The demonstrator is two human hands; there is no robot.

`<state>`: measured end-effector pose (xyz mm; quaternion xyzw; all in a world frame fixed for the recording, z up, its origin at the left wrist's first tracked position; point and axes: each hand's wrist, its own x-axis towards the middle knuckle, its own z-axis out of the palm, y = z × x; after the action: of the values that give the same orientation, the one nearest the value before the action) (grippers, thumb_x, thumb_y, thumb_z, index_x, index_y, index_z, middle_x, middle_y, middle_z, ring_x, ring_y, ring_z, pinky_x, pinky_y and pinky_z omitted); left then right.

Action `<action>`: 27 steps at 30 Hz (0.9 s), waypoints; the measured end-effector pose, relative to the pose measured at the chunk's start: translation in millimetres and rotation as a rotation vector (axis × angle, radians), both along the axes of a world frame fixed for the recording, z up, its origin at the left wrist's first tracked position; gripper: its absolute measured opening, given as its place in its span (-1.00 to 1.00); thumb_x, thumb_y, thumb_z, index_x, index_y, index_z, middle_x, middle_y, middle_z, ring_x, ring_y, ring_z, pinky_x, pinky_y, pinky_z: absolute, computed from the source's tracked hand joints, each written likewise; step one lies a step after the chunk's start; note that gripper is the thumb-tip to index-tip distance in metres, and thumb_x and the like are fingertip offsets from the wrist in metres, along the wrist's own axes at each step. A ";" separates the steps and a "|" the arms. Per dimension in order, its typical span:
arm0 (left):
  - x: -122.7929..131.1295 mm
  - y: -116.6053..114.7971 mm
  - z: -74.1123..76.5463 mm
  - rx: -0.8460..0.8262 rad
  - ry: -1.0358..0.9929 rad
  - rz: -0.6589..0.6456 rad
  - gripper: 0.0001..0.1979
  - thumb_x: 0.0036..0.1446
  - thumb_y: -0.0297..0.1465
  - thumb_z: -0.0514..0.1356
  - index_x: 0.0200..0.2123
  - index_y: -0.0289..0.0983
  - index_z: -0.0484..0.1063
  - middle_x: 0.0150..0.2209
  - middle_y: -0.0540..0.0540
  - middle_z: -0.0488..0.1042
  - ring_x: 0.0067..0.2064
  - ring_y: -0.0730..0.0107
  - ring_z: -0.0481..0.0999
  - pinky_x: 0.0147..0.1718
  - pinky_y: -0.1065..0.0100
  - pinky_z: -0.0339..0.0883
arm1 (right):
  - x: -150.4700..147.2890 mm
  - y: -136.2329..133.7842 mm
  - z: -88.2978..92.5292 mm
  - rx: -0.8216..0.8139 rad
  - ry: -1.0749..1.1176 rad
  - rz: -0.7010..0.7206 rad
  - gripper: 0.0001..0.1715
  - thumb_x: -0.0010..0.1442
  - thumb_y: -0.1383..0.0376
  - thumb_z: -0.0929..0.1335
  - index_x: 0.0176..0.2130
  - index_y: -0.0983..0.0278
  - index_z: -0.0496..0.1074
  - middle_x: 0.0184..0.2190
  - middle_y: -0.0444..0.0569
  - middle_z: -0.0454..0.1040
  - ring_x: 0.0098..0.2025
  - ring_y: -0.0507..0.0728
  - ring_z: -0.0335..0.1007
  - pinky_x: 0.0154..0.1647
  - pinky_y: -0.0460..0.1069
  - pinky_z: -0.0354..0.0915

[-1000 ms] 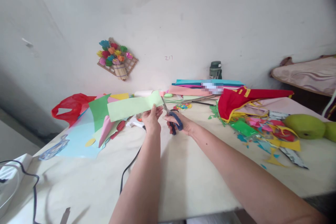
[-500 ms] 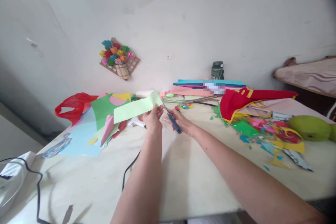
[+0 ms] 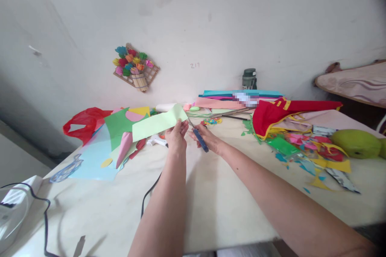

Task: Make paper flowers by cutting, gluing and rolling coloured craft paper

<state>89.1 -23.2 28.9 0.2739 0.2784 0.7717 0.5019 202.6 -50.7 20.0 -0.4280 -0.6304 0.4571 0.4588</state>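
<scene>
A long light green strip of paper (image 3: 155, 123) is pinched near its right end by my left hand (image 3: 176, 135), the rest of it reaching out to the left above the table. My right hand (image 3: 208, 138) grips a pair of scissors with dark blue handles (image 3: 200, 139). The blades point up and to the left, at the right end of the strip. How far they are parted is too small to tell. Below the paper, a white glue gun (image 3: 156, 140) lies beside my left hand, partly hidden by it.
Coloured paper sheets (image 3: 93, 156), a pink paper cone (image 3: 124, 149) and a red plastic bag (image 3: 87, 122) lie to the left. On the right are a red cloth (image 3: 267, 120), paper scraps and a green plush thing (image 3: 356, 143). A bottle (image 3: 249, 79) stands behind stacked paper. A black cord (image 3: 147, 194) crosses the table.
The left end of the green strip has shifted slightly to the right. Both hands keep nearly the same place and grip; the whole view has moved a little.
</scene>
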 end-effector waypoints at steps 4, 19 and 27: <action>0.8 0.0 0.5 0.005 0.018 0.010 -0.77 -0.25 -0.49 0.30 -0.43 -0.44 0.39 -0.55 -0.14 0.47 -0.47 0.34 0.51 -0.48 0.42 0.37 | -1.5 -3.2 5.2 -0.126 0.097 0.083 -0.55 -0.07 0.04 0.36 -0.28 0.24 0.18 -0.59 -0.23 0.23 -0.63 -0.06 0.18 -0.59 -0.10 0.25; -2.0 -1.1 2.3 -0.010 0.015 -0.002 -0.82 -0.22 -0.49 0.27 -0.46 -0.42 0.38 -0.55 -0.10 0.46 -0.51 0.43 0.48 -0.45 0.43 0.35 | -5.0 0.3 -1.4 -0.063 0.059 0.056 -0.56 -0.12 0.11 0.41 -0.33 0.25 0.18 -0.74 -0.33 0.20 -0.77 -0.06 0.15 -0.78 -0.12 0.22; -8.1 2.9 0.6 -0.015 -0.020 -0.016 -0.84 -0.19 -0.48 0.25 -0.45 -0.39 0.38 -0.54 -0.09 0.46 -0.49 0.44 0.48 -0.42 0.42 0.35 | -6.0 4.9 -8.0 0.225 -0.265 -0.153 -0.68 -0.10 0.16 0.40 -0.36 0.28 0.30 -0.61 -0.18 0.33 -0.58 0.00 0.28 -0.55 -0.11 0.20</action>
<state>81.0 -20.3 29.5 0.2647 0.2769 0.7682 0.5129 196.5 -45.8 11.9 -0.4772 -0.6980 0.2872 0.4502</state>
